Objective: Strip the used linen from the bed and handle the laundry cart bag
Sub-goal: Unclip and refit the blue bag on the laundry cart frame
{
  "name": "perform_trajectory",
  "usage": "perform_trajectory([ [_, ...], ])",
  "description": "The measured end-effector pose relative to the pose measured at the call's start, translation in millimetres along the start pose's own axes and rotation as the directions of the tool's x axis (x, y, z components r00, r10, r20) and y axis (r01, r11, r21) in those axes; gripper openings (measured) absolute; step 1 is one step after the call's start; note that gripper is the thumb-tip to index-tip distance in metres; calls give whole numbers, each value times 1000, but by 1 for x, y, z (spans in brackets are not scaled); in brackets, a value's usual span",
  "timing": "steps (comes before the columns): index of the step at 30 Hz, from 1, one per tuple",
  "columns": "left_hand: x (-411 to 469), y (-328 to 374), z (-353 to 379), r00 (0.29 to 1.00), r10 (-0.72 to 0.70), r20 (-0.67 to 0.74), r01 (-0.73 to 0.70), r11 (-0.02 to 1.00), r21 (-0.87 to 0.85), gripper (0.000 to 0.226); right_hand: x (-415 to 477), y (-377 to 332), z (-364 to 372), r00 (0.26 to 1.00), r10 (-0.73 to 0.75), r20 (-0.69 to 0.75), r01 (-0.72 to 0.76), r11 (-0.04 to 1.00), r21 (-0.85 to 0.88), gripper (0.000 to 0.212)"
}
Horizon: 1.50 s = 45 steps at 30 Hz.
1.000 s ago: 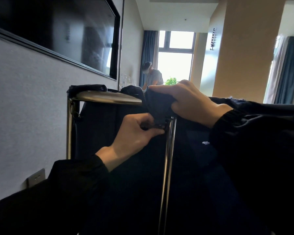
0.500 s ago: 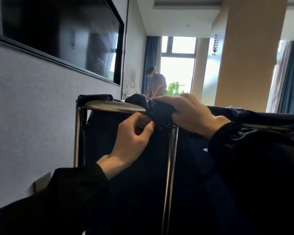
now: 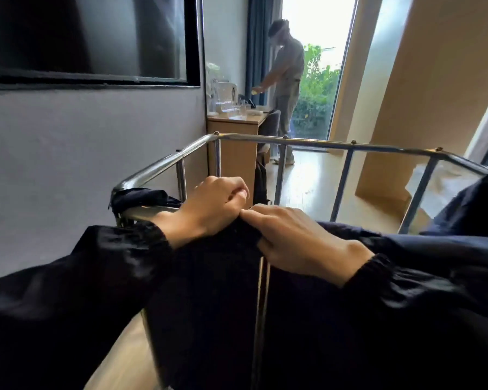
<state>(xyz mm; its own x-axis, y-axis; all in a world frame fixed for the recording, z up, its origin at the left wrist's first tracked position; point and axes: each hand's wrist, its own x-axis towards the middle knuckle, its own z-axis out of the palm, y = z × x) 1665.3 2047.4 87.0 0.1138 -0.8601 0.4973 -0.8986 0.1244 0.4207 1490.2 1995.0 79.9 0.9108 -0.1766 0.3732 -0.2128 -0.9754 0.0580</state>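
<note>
A chrome laundry cart frame point(image 3: 316, 142) stands in front of me with a dark navy cart bag point(image 3: 209, 291) draped over its near rail. My left hand point(image 3: 212, 206) is curled, gripping the bag's top edge at the near rail. My right hand point(image 3: 296, 240) touches it from the right, its fingers curled over the same bunched fabric at the near upright post point(image 3: 261, 305). A fold of the bag point(image 3: 138, 197) wraps the left corner of the frame. No bed linen is in view.
A grey wall with a black TV screen point(image 3: 90, 38) runs along the left. Beyond the cart is a wooden desk point(image 3: 234, 128) with glassware, and a person point(image 3: 286, 80) stands at the bright window. A tan column point(image 3: 434, 94) rises at right above the wood floor.
My view has risen from below the rail to above it, looking down into the frame. My left hand has come up from under the rail to the top edge beside my right hand.
</note>
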Motion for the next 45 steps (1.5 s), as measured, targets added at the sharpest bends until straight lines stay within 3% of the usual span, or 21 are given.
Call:
perform_trajectory([
  [3, 13, 11, -2, 982, -79, 169, 79, 997, 8, 20, -6, 3, -19, 989, 62, 134, -90, 972, 219, 30],
  [6, 34, 30, -3, 905, -174, 389, 145, 984, 103, 17, -16, 10, -39, 964, 163, 209, -231, 905, 357, 32],
  [9, 50, 50, 3, 785, -264, 560, 150, 959, 241, 26, -25, 17, -58, 927, 252, 279, -352, 842, 408, 31],
  [13, 64, 79, 7, 658, -366, 658, 49, 893, 447, 20, -42, 31, -91, 854, 379, 357, -497, 799, 340, 24],
  [18, 90, 94, 20, 608, -309, 731, 124, 947, 297, 16, -73, 76, -107, 755, 456, 471, -603, 765, 226, 22],
  [22, 115, 93, 53, 572, -233, 787, 122, 972, 199, 16, -100, 121, -95, 634, 528, 566, -725, 660, 197, 20],
  [26, 145, 74, 104, 532, -204, 822, 125, 979, 162, 20, -119, 179, -72, 496, 611, 617, -843, 510, 173, 32],
  [29, 160, 54, 144, 503, -193, 843, 125, 981, 149, 28, -127, 222, -42, 403, 629, 665, -882, 460, 100, 36],
  [32, 159, 38, 185, 468, -170, 867, 72, 985, 154, 33, -134, 246, -8, 314, 573, 757, -886, 464, 16, 35],
  [35, 147, 27, 226, 402, -160, 902, 9, 985, 171, 37, -138, 264, 26, 269, 504, 821, -860, 509, -31, 33],
  [40, 99, 31, 298, 187, -144, 972, -147, 974, 173, 47, -152, 289, 80, 202, 381, 902, -819, 570, -57, 42],
  [43, 55, 45, 333, 44, -137, 990, -289, 947, 144, 65, -172, 292, 110, 155, 250, 956, -726, 685, -62, 43],
  [45, 25, 52, 350, -14, -137, 990, -352, 928, 123, 57, -188, 290, 128, 115, 165, 979, -660, 750, -49, 41],
])
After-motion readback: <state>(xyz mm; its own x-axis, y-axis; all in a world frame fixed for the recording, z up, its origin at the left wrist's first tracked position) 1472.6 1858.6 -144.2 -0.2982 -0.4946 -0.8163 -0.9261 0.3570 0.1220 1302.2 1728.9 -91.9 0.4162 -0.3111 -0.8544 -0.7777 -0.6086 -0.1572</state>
